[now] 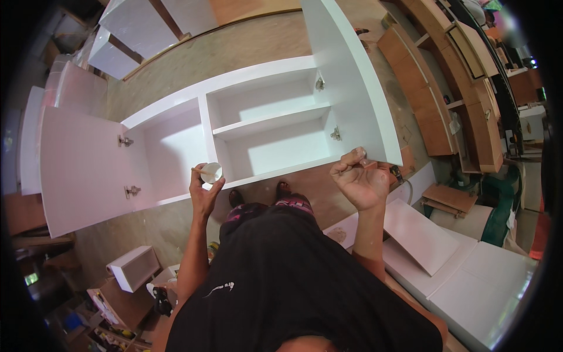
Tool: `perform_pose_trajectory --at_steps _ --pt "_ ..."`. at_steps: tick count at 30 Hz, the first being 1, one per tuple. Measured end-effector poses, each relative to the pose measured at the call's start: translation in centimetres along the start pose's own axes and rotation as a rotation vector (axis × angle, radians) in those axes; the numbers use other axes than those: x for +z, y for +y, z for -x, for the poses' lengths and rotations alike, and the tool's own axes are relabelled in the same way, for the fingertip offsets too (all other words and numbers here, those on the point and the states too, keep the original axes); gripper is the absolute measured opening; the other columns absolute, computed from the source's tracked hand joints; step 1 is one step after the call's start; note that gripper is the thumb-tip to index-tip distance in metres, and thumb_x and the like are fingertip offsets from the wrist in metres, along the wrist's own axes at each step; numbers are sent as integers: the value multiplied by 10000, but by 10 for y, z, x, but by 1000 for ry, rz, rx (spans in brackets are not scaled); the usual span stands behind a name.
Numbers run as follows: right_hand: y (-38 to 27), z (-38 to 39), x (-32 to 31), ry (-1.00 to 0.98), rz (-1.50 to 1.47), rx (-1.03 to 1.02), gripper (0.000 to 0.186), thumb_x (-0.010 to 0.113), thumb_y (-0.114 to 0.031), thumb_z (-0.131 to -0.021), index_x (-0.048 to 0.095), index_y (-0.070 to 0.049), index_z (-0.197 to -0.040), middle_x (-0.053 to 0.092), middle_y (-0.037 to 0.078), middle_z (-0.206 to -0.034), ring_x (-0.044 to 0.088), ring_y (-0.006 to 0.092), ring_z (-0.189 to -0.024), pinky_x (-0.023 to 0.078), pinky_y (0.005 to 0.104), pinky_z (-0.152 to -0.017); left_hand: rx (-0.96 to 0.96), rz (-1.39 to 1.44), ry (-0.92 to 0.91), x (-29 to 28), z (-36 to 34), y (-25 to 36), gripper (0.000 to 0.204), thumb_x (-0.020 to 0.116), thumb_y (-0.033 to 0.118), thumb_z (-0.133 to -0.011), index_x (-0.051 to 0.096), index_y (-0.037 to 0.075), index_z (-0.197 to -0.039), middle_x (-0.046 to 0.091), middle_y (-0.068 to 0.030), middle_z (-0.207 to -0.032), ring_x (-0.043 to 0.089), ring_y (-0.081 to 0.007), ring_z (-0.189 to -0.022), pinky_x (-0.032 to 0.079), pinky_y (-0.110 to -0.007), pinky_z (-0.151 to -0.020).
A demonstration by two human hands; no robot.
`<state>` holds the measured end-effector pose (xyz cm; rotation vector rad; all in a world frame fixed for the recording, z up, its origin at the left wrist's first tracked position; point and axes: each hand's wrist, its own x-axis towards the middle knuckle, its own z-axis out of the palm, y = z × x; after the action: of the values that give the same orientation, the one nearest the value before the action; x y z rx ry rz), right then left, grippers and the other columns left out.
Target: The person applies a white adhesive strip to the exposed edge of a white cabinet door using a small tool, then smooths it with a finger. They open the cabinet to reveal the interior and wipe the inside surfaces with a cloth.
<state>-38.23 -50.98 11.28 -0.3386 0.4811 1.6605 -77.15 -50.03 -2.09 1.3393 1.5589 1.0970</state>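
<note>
My left hand (204,190) is closed around a small white cup (212,172) holding whitish stuff, with a thin wooden stick (202,171) lying across it. The cup is at the near edge of a white cabinet (205,120). Palm turned up and fingers curled, my right hand (363,182) is by the lower corner of the open right door (358,88). I cannot make out what its fingers hold, if anything. The left door (85,164) also stands open, with metal hinges (132,192) along its inner side. A shelf (272,120) divides the cabinet's right compartment.
My feet (283,188) are close to the cabinet's near side. White panels (425,234) lie to the right, behind my right arm. Wooden cabinet frames (422,88) stand at the far right. A small white box (135,268) is at the lower left; wrapped white units (138,26) are beyond.
</note>
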Motion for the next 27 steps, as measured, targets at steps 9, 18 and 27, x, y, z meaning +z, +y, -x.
perform_pose_trajectory --at_steps 9,18,27 --pt "-18 6 10 -28 -49 85 375 719 -365 -802 619 -84 -1028 692 47 -914 631 148 -844 367 376 -882 25 -91 16 15 7 19 577 829 150 -797 529 16 -1270 661 -90 -1085 634 -188 -1012 506 -343 -930" --pt "-43 7 10 -88 -84 95 429 716 -394 -754 607 -84 -1029 679 29 -935 628 149 -871 364 393 -902 22 -100 10 34 13 29 564 830 156 -785 541 20 -1250 672 -85 -1073 633 -184 -995 504 -344 -922" --pt "-62 14 19 -192 20 -11 403 640 -486 -896 589 -92 -958 672 20 -894 628 150 -878 374 394 -911 23 -127 4 44 18 37 570 833 162 -779 540 20 -1248 669 -90 -1069 629 -192 -1001 504 -344 -927"
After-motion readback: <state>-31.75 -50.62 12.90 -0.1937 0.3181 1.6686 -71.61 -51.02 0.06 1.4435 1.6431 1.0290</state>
